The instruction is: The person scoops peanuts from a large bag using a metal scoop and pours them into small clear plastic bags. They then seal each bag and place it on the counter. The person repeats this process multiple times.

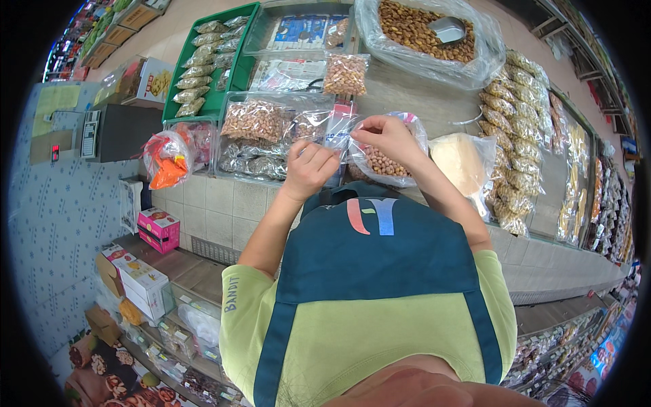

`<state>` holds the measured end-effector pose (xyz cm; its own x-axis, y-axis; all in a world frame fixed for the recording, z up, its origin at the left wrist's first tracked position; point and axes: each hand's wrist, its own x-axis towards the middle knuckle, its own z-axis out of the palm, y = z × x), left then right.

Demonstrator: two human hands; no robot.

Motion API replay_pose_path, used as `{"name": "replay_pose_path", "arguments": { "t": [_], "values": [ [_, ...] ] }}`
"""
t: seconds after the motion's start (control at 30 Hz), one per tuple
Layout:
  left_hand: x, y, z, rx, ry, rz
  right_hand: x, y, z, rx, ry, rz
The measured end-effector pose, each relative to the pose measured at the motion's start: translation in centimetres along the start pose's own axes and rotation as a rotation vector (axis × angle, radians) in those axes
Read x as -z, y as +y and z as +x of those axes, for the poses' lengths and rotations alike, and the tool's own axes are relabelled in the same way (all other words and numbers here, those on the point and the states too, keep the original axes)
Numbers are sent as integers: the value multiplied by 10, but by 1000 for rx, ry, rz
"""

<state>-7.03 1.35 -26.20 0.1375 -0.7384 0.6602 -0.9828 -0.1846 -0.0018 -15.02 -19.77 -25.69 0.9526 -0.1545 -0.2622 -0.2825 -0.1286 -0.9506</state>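
A thin clear plastic bag [333, 124] stretches between my two hands above the counter. My left hand [312, 168] is curled with its fingers pinching the bag's near left side. Thumb and fingertips of my right hand [385, 136] meet at the bag's right side. Below my right hand stands an open plastic bag of nuts [380, 164], partly covered by my wrist. To the left, filled packets of nuts [254, 119] lie in a clear plastic bin [219, 147]. Beyond my hands is another filled packet of pinkish nuts [346, 75].
Behind are a green tray [175, 99] of small packets and a large lined container of brown nuts [417, 30] with a metal scoop [447, 30]. On the right, a white scoop in plastic [460, 163] lies beside stacked packets [516, 137]. An orange-filled bag [170, 160] stands left.
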Motion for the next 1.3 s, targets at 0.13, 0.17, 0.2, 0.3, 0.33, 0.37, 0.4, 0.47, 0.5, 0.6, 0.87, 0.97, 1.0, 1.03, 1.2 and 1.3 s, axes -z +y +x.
{"name": "replay_pose_path", "arguments": {
  "t": [0.13,0.17,0.2,0.3,0.33,0.37,0.4,0.47,0.5,0.6,0.87,0.97,1.0,1.03,1.2,1.3],
  "values": [
    [-4,3,-12,-23,-69,18,-11,-6,2,37,124,-190],
    [-3,4,-14,-22,-80,12,-13,-12,1,42,148,-230],
    [-4,4,-17,-26,-88,16,-15,-13,2,45,114,-230],
    [-7,3,-19,-24,-141,-21,-20,-7,5,81,84,-170],
    [-8,2,-17,-9,-181,-60,-25,5,6,111,119,-113],
    [-7,1,-15,11,-222,-97,-29,5,5,142,147,-55],
    [-6,1,-12,113,-213,-199,-31,4,4,240,151,-80],
    [-4,1,-4,315,-192,-408,-35,-3,-2,433,160,-128],
    [-1,2,1,359,-94,-386,-37,-6,-6,477,109,-303],
    [15,7,27,445,132,-287,-41,-17,-14,736,7,-660],
    [8,13,42,353,-188,-460,-59,-15,-9,458,-344,-754],
    [13,30,48,270,-170,-466,-70,33,-10,568,-249,-598],
    [12,33,47,253,-171,-460,-70,36,-11,537,-250,-603],
    [10,35,45,236,-172,-455,-71,38,-13,505,-250,-608],
    [15,36,38,232,-100,-334,-64,5,-19,251,-414,-711],
    [16,16,31,366,-47,-234,-40,-19,-35,482,-181,-677]
  ]
}}
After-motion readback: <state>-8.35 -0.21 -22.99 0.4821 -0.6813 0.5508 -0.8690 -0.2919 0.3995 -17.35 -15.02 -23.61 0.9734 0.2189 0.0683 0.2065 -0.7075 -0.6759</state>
